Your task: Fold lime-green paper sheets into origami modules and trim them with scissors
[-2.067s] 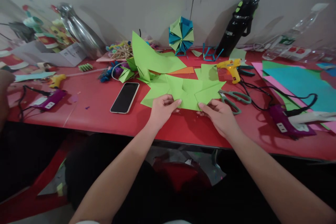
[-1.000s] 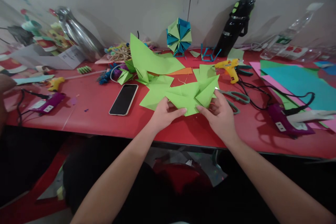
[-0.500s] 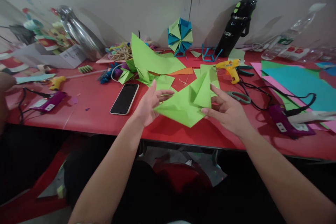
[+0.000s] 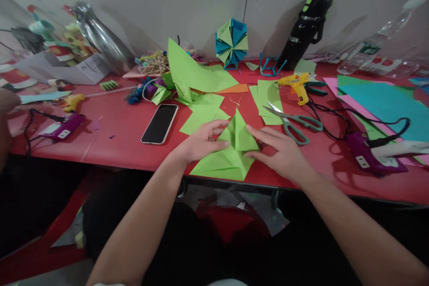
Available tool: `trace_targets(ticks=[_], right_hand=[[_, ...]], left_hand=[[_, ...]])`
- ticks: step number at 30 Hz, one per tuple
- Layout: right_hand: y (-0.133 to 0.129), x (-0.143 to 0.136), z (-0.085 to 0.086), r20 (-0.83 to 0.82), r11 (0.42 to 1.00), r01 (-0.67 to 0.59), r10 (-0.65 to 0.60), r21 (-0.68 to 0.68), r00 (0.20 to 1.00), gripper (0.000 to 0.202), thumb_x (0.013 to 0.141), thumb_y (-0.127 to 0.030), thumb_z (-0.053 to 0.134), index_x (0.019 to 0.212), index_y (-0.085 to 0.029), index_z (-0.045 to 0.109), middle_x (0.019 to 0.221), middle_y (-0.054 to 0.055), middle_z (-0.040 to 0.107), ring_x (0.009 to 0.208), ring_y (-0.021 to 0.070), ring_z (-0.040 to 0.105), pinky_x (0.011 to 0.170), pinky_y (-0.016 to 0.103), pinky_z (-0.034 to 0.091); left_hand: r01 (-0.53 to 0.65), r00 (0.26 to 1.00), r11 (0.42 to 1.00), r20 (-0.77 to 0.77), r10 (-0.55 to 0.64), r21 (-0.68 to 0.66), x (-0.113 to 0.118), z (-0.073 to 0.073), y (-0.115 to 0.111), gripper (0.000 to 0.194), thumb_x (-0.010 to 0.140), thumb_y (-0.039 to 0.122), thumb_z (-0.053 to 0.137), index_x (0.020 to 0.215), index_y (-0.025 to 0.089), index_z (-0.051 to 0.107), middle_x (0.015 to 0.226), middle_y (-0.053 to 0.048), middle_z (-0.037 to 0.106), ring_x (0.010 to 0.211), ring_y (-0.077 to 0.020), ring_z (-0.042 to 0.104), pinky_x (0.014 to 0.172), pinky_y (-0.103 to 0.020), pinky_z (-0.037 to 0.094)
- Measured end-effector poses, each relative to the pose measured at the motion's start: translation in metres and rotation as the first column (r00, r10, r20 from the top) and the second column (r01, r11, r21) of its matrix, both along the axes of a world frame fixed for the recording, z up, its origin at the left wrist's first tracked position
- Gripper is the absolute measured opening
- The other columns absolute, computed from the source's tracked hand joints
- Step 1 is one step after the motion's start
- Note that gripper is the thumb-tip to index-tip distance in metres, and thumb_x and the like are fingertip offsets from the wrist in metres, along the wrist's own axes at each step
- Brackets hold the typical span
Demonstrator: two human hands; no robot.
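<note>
A folded sheet of light green paper (image 4: pixel 219 165) lies near the table's front edge, with a pointed flap standing up from its middle. My left hand (image 4: pixel 204 142) holds the flap's left side, thumb in front and fingers partly behind it. On the other side, my right hand (image 4: pixel 281 149) grips the flap's right edge between thumb and fingers. Scissors (image 4: pixel 295 123) with grey-green handles lie partly open beyond my right hand. Cut green sheets (image 4: pixel 204 109) rest just behind the folded paper.
A phone (image 4: pixel 159 124) lies at the left. Yellow glue guns (image 4: pixel 296 85) and purple power strips (image 4: pixel 372 154) with cords sit on both sides. A black bottle (image 4: pixel 303 31), a blue-green paper ball (image 4: pixel 232 44) and coloured sheets (image 4: pixel 385 98) are farther back. Another person's arm shows at the far left.
The folded paper has come down and closer to the table's front edge, its flap now upright. My left hand has closed in on the flap, and the scissors are more fully uncovered.
</note>
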State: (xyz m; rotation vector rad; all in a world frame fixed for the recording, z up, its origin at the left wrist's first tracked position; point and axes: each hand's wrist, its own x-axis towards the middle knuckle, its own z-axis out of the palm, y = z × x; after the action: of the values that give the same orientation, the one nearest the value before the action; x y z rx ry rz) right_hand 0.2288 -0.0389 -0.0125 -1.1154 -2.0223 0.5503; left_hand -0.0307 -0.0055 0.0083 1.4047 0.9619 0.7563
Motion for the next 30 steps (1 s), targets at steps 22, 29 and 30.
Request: trace_targets(ticks=[22,29,30], right_hand=[[0.009,0.001,0.002,-0.195,0.965,0.262,-0.262,-0.029,0.945,0.025,0.096,-0.034,0.067,0.118,-0.026,0.074,0.106,0.007,0.076,0.091,0.0221,0.072,0.079,0.039,0.06],[0.001,0.002,0.008,-0.144,0.952,0.29,-0.275,0.1,0.951,0.016,0.098,-0.03,0.064,0.11,-0.027,0.073,0.099,0.005,0.076,0.086,0.0224,0.072,0.077,0.04,0.06],[0.001,0.002,0.008,-0.133,0.946,0.292,-0.274,0.138,0.952,0.015,0.098,-0.028,0.064,0.109,-0.028,0.074,0.099,0.005,0.076,0.088,0.0224,0.072,0.078,0.04,0.06]], left_hand=[[-0.145,0.951,0.989,-0.27,0.15,0.038,0.014,-0.004,-0.006,0.055,0.081,0.03,0.076,0.134,0.021,0.06,0.092,-0.007,0.068,0.072,-0.0185,0.063,0.058,-0.029,0.046],[-0.164,0.975,0.986,-0.151,0.166,0.028,0.013,-0.004,-0.004,0.034,0.082,0.026,0.075,0.109,0.023,0.054,0.086,0.001,0.061,0.065,-0.0101,0.052,0.064,-0.026,0.042],[-0.154,0.978,0.988,-0.136,0.157,0.031,0.013,-0.004,-0.004,0.032,0.082,0.026,0.074,0.107,0.023,0.053,0.085,0.002,0.06,0.064,-0.0098,0.052,0.064,-0.026,0.041]])
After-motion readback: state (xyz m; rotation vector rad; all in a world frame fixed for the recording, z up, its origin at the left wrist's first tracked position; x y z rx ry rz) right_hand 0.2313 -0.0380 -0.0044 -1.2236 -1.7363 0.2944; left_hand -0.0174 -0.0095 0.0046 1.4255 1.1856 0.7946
